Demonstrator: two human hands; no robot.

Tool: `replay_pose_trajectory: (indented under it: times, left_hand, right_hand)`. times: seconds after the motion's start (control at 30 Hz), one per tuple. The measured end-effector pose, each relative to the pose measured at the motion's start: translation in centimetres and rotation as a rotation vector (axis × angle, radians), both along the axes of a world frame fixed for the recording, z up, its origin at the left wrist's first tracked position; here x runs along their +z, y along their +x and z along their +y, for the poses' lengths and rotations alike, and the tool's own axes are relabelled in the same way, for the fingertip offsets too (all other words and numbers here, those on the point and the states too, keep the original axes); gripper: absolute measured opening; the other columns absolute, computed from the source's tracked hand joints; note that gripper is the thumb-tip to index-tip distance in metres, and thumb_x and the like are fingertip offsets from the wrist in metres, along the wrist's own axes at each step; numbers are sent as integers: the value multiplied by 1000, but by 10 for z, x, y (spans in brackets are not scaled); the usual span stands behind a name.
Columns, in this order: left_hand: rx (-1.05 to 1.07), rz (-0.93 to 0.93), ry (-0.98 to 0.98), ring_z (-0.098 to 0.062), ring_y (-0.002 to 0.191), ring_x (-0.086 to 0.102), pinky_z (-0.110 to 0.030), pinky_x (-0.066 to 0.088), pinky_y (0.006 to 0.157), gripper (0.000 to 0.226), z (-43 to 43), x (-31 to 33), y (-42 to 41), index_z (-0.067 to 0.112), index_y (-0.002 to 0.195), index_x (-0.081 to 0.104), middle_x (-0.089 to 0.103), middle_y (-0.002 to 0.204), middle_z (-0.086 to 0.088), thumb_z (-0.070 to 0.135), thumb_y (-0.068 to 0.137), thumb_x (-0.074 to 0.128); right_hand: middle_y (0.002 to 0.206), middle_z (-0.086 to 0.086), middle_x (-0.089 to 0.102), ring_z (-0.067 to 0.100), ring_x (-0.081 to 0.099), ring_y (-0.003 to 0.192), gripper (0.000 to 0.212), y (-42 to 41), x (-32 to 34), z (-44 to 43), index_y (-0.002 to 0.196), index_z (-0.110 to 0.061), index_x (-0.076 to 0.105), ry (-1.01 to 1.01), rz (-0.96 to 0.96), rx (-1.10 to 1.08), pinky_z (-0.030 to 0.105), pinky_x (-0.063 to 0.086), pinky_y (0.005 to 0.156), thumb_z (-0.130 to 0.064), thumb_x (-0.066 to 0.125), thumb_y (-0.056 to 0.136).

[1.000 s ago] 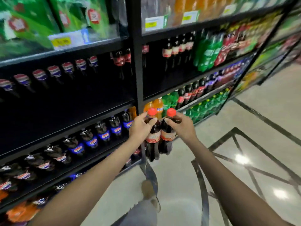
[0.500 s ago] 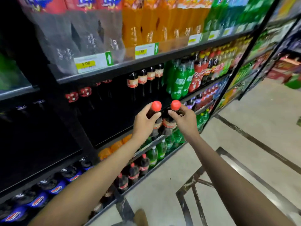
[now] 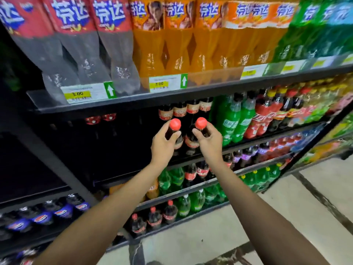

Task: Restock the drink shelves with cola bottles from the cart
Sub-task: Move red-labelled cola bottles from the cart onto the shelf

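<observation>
My left hand point(image 3: 164, 144) grips the neck of a red-capped cola bottle point(image 3: 175, 124). Beside it, my right hand point(image 3: 209, 141) grips the neck of a second cola bottle point(image 3: 200, 123). Both bottles stand upright, side by side, at the front of the middle shelf point(image 3: 248, 143). Their lower halves are hidden by my hands. Several cola bottles point(image 3: 184, 111) stand behind them on that shelf, in the dark. The cart is not in view.
Green soda bottles point(image 3: 235, 121) stand just right of my right hand. Left of my left hand the shelf is dark, with two red caps point(image 3: 101, 118) far back. Large orange bottles point(image 3: 172, 39) fill the shelf above. Tiled floor point(image 3: 286, 197) lies at the right.
Both hands have lifted the two cola bottles from waist height up to the middle shelf, and my view has swung up and right along the shelving.
</observation>
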State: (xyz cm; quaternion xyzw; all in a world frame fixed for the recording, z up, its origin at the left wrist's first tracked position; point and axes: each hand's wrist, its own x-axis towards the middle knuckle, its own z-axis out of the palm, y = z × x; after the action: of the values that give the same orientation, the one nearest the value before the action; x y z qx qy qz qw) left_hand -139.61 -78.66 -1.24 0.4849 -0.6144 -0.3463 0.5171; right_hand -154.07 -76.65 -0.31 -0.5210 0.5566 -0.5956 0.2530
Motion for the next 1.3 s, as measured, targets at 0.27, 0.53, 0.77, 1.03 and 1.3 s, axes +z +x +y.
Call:
replay_pose_trajectory:
  times: [0.27, 0.53, 0.77, 1.03, 1.3]
  left_hand:
    - [211, 47, 33, 14, 86, 59, -2, 44, 72, 36, -21, -4, -25, 21, 128, 59, 64, 103, 22, 22, 93, 63]
    - [283, 91, 119, -12, 115, 55, -16, 42, 93, 41, -58, 5, -21, 8, 126, 53, 62, 120, -2, 19, 89, 68]
    - [257, 314, 260, 1, 100, 57, 0, 41, 67, 32, -74, -1, -21, 32, 120, 52, 60, 115, 10, 30, 91, 65]
    - [109, 282, 380, -17, 128, 50, -38, 38, 110, 70, -70, -24, -5, 17, 147, 34, 52, 139, -3, 32, 88, 69]
    - [19, -46, 473, -16, 136, 34, -20, 28, 101, 85, -67, -68, 0, 14, 152, 13, 35, 149, -5, 9, 88, 68]
  right_hand:
    - [91, -15, 68, -1, 61, 90, 15, -15, -4, -51, 97, -24, 67, 32, -7, 197, 19, 46, 86, -13, 69, 87]
    - [113, 2, 68, 15, 61, 109, 38, -19, 0, -98, 120, -10, 62, 151, -29, 261, 30, 45, 99, -21, 73, 85]
    - [118, -4, 64, 10, 57, 113, 38, -14, -17, -111, 120, -19, 59, 251, -199, 295, 22, 42, 97, -33, 71, 87]
    - [94, -20, 66, -16, 62, 85, 35, -16, -34, -111, 104, -34, 53, 307, -218, 391, 0, 43, 68, -20, 77, 82]
    - [128, 4, 55, 15, 51, 118, 65, -12, -88, -108, 138, -7, 40, 472, -30, 362, 27, 40, 96, -10, 74, 82]
